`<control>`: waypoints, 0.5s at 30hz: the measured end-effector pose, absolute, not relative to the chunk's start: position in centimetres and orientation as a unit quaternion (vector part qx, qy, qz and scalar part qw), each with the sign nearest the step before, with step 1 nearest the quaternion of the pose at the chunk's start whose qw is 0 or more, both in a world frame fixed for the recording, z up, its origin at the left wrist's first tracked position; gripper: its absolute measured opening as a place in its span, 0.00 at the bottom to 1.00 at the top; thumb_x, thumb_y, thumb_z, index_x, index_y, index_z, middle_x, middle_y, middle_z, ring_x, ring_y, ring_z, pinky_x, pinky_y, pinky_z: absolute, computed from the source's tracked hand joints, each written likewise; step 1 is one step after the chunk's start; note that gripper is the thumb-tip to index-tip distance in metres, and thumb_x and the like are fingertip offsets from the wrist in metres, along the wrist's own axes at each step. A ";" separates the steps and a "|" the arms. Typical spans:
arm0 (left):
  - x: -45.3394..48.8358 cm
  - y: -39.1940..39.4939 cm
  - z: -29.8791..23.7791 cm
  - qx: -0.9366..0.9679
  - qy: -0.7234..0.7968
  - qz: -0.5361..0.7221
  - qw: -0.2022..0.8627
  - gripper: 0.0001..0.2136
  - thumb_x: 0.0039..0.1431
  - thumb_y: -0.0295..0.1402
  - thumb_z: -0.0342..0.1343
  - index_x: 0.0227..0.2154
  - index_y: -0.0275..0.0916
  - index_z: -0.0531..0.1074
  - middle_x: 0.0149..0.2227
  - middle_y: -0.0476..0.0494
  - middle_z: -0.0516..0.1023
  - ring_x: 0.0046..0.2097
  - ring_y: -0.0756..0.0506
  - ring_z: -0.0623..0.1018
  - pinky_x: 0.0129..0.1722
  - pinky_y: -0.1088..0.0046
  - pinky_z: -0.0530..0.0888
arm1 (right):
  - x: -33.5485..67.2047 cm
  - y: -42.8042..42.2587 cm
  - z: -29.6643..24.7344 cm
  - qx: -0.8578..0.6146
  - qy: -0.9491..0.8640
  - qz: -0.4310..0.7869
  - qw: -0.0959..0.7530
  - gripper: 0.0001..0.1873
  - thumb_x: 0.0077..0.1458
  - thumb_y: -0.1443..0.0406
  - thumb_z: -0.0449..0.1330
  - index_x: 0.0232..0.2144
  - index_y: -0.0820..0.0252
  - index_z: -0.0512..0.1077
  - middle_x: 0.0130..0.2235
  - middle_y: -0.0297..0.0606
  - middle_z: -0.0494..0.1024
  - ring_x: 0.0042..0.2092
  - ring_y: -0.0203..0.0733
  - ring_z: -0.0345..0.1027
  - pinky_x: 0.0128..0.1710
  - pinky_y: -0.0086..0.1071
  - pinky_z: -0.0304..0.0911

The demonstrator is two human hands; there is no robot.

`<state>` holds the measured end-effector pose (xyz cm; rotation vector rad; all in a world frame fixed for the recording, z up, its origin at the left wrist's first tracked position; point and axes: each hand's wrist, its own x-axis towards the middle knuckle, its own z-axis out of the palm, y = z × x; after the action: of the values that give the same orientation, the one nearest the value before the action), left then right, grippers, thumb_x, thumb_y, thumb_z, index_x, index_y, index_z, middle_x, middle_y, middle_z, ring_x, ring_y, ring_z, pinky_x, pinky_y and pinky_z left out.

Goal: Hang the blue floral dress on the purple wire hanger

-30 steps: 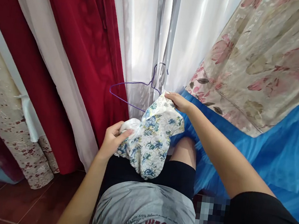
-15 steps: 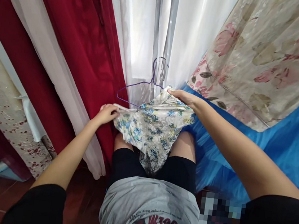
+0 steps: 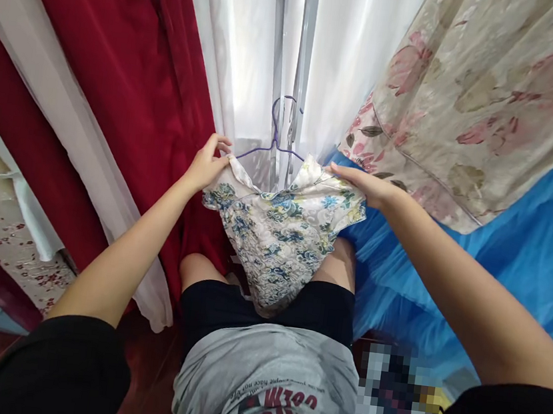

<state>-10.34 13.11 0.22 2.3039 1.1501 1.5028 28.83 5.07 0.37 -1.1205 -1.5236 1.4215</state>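
From the head view I see my left hand (image 3: 208, 164) pinched on the left top corner of the garment (image 3: 280, 238), thumb and fingers closed on the white edge. My right hand (image 3: 363, 183) grips the right top corner, fingers curled over the cloth. The two hands are apart, and the garment is stretched between them, white with blue and yellow flowers, its lower part hanging down between my knees over the black shorts (image 3: 269, 307).

Just behind the garment's top edge hangs a purple wire hanger (image 3: 275, 141), its hook caught on a metal bar (image 3: 301, 69) that runs up in front of the white curtain (image 3: 244, 62). The hanger's left shoulder passes close by my left fingers; I cannot tell whether they touch it, nor whether the garment is already on the wire.

A red curtain (image 3: 120, 80) hangs to the left, beside the white one. To the right is a beige flowered cloth (image 3: 471, 103), and below it blue netting (image 3: 526, 264). My grey shirt (image 3: 265, 380) fills the bottom of the frame.
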 end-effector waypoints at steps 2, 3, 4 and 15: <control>-10.7 12.5 -0.2 0.727 0.388 0.561 0.076 0.11 0.54 0.32 0.59 0.40 0.40 0.69 0.38 0.46 0.74 0.40 0.45 0.74 0.40 0.71 0.70 | 30.1 3.7 -1.4 -0.417 -0.629 0.507 0.417 0.20 0.54 0.47 0.69 0.38 0.57 0.81 0.38 0.41 0.86 0.38 0.47 0.80 0.40 0.36 0.76; -10.9 12.2 -0.4 0.721 0.383 0.572 0.078 0.08 0.56 0.35 0.59 0.36 0.39 0.68 0.35 0.47 0.72 0.38 0.46 0.73 0.38 0.71 0.69 | 30.5 3.1 -2.2 -0.412 -0.638 0.488 0.431 0.21 0.52 0.47 0.70 0.35 0.57 0.81 0.36 0.40 0.86 0.35 0.46 0.80 0.37 0.35 0.75; -11.0 11.8 -0.5 0.725 0.376 0.570 0.084 0.09 0.58 0.38 0.59 0.32 0.39 0.68 0.32 0.48 0.70 0.35 0.47 0.71 0.36 0.72 0.68 | 30.9 2.6 -2.7 -0.411 -0.640 0.475 0.442 0.21 0.50 0.46 0.71 0.32 0.57 0.81 0.33 0.40 0.85 0.33 0.46 0.79 0.34 0.34 0.75; -9.7 9.3 2.0 0.754 0.432 0.494 0.030 0.21 0.58 0.47 0.62 0.20 0.39 0.63 0.20 0.53 0.59 0.25 0.51 0.60 0.26 0.73 0.56 | 25.1 1.0 5.3 -0.392 -0.644 0.381 0.535 0.15 0.60 0.53 0.66 0.30 0.59 0.77 0.25 0.37 0.79 0.34 0.47 0.78 0.34 0.36 0.74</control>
<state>-9.70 9.28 2.02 2.3241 1.3317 1.5228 25.13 0.99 5.30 -0.9345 -1.5346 0.9080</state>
